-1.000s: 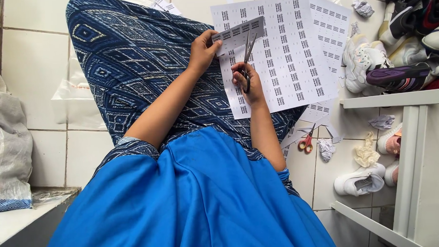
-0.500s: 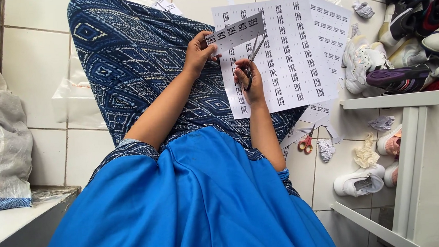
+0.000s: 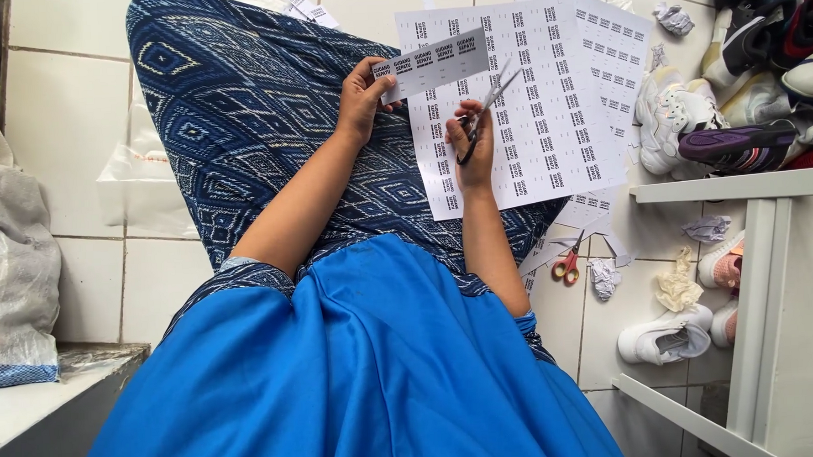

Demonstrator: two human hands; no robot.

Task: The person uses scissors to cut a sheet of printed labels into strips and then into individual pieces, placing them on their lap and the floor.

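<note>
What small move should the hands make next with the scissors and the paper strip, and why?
Probably bring the open scissors in the right hand to the strip of labels held by the left hand and snip off one label: the blades point at the strip's end, not yet touching it.

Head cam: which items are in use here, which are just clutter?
In use: paper strip in left hand; scissors in right hand; label sheet on lap.

Clutter: red-handled scissors, crumpled paper, white shoe, sack.
</note>
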